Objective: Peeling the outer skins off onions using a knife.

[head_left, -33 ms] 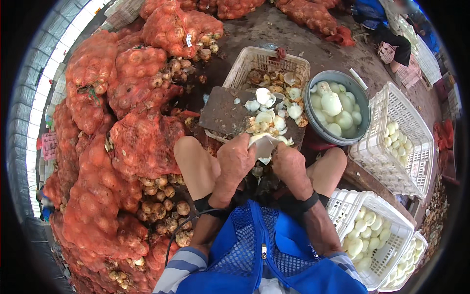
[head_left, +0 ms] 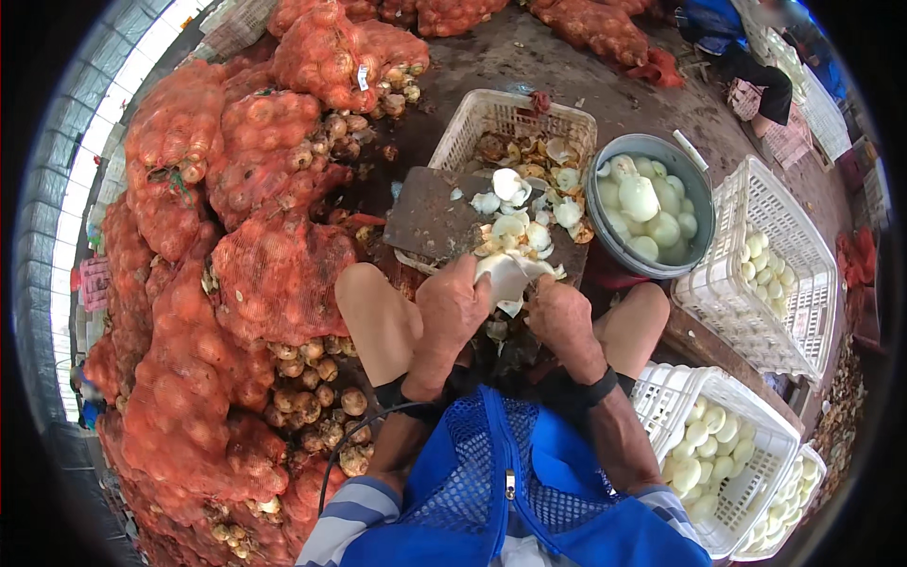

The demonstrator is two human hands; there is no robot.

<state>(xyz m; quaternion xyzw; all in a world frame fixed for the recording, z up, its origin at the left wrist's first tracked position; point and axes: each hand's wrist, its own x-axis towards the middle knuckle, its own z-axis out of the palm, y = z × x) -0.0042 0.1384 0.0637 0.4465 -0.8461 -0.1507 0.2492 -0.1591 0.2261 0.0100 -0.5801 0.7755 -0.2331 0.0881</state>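
My left hand (head_left: 453,300) is closed on a pale, partly peeled onion (head_left: 511,278), held low in front of me between my knees. Against its other side my right hand (head_left: 562,317) is closed too; what lies inside that fist is hidden. The onion's exact outline is hard to make out, with loose white layers hanging at its edge. Just beyond my hands, white and brown onion peels (head_left: 515,231) are heaped on a dark board (head_left: 425,215). The board lies across a white plastic crate (head_left: 453,132) with more skins in it.
A grey bucket (head_left: 704,241) of peeled onions in liquid stands at the right. White crates (head_left: 756,321) with peeled onions line my right side. Red mesh sacks of onions (head_left: 283,274) pile up at my left, with loose unpeeled onions (head_left: 307,406) beside them. Another person's leg (head_left: 770,104) shows far right.
My left hand has shifted very slightly, and the pale onion between my hands shows at a slightly different tilt. The rest looks the same.
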